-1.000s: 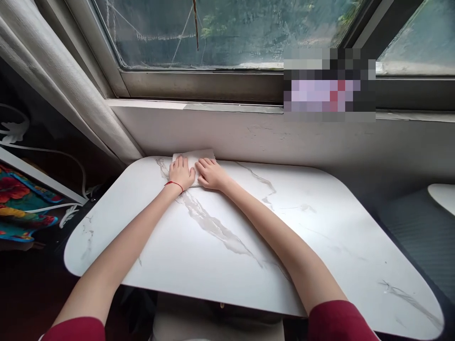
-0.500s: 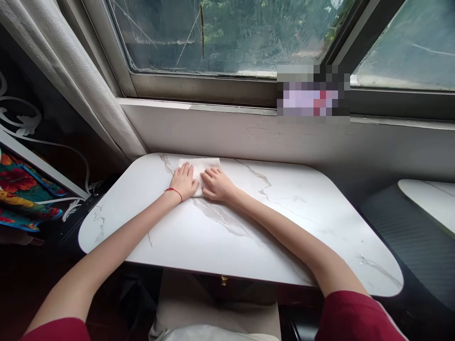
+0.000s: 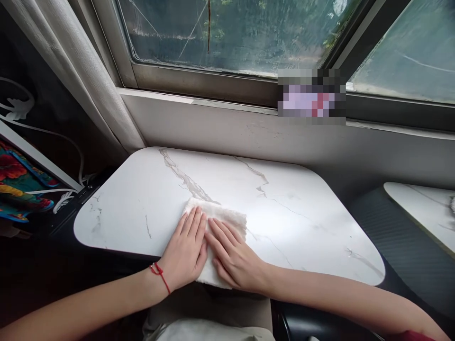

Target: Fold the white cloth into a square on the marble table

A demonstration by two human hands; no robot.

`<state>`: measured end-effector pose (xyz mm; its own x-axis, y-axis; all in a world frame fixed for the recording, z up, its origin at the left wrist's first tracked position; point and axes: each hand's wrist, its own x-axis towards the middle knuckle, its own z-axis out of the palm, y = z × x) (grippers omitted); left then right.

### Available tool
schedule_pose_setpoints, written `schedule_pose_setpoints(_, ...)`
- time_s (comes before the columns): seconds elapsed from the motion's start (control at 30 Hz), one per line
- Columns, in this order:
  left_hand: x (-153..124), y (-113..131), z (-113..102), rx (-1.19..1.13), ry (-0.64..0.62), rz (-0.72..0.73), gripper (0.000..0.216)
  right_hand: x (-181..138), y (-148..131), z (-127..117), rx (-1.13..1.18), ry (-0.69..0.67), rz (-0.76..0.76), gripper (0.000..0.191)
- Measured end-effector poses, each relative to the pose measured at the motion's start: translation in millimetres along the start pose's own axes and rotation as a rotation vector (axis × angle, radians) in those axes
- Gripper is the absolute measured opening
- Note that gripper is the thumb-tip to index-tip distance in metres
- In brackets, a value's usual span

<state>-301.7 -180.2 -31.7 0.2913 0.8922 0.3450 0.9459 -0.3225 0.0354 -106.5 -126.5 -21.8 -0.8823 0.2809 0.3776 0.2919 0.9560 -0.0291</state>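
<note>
Both of your hands lie flat on the white cloth (image 3: 218,211), with the fingers stretched long and kept narrow, close one to another; they press from above, and I do not see them gripping it. The cloth is on the tabletop (image 3: 138,199), toward its six o'clock side, and its near part reaches the near edge and seems to pass a little over it. From the middle of the cloth, your left hand (image 3: 186,248) is at between eight and nine o'clock, its fingertips pointing to about one o'clock. Your right hand (image 3: 236,258) is at four o'clock, its fingertips pointing to about ten or eleven. The two hands are just beside each other, with the fingers of both meeting near the middle of the cloth. Around your left wrist there is a red string bracelet (image 3: 160,275).

The tabletop is white with grey-brown veins, and one wide vein (image 3: 185,177) comes from eleven o'clock down to the far edge of the cloth. Seen from the cloth, a window (image 3: 227,35) stands at twelve o'clock, and a pixelated patch (image 3: 309,99) covers something between one and two o'clock. A pale curtain (image 3: 71,61) hangs at between ten and eleven. Between nine and ten, well apart, there is a colourful fabric (image 3: 21,182), with a white cable (image 3: 66,136) near it. At three o'clock lies a dark ribbed surface (image 3: 382,237), and beyond it a second white surface (image 3: 423,208). A shiny black thing (image 3: 320,317), whose kind I cannot tell, is at four o'clock, partly behind your right forearm
</note>
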Motion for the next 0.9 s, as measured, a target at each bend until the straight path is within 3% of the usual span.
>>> schedule_pose_setpoints(0.2, 51, -17, 11, 0.073, -0.107, 0.031, 0.064, 14, 30, 10, 0.065, -0.022, 0.09, 0.059)
schedule_pose_setpoints(0.47, 156, -24, 39, 0.139, -0.22, -0.079, 0.064, 31, 142, 25, 0.063, 0.033, 0.086, 0.058)
schedule_pose_setpoints(0.67, 217, -24, 67, 0.072, -0.142, -0.113, 0.063, 35, 203, 33, 0.045, 0.044, 0.25, 0.056)
schedule_pose_setpoints(0.9, 257, -26, 87, 0.028, -0.061, -0.172, 0.059, 43, 250, 34, 0.051, 0.022, 0.297, 0.055)
